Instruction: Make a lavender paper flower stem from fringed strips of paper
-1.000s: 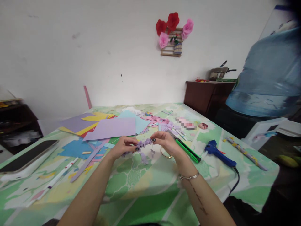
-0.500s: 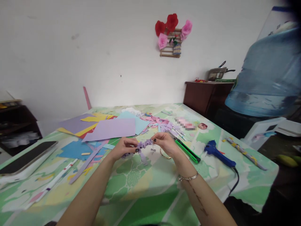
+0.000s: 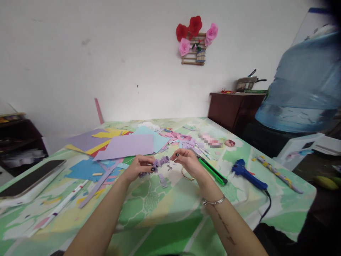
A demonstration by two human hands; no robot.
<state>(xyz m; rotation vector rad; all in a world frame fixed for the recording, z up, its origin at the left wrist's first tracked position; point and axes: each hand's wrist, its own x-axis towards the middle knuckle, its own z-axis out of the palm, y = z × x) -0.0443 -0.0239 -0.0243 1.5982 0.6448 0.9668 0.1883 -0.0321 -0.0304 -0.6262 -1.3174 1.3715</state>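
Note:
My left hand [image 3: 139, 166] pinches a small folded purple paper piece [image 3: 159, 163] just above the green patterned tablecloth [image 3: 160, 213]. A few centimetres to its right, my right hand [image 3: 188, 161] has its fingers curled in a pinch near the end of that piece; whatever it holds is too small to make out. A little purple scrap [image 3: 163, 179] lies on the cloth below the hands. A gold ring-shaped bangle [image 3: 186, 175] rests beside my right hand.
Coloured paper sheets [image 3: 125, 145] and strips lie behind the hands. A green utility knife [image 3: 212, 171], a blue glue gun [image 3: 247, 175] with its cord and a wrapped stick [image 3: 277, 173] lie to the right. A phone [image 3: 29, 177] sits at the left edge. A large water bottle [image 3: 303, 81] stands at the right.
My right hand has drawn slightly away from the purple piece, which now stays in my left hand. Both hands have dropped a little toward the cloth.

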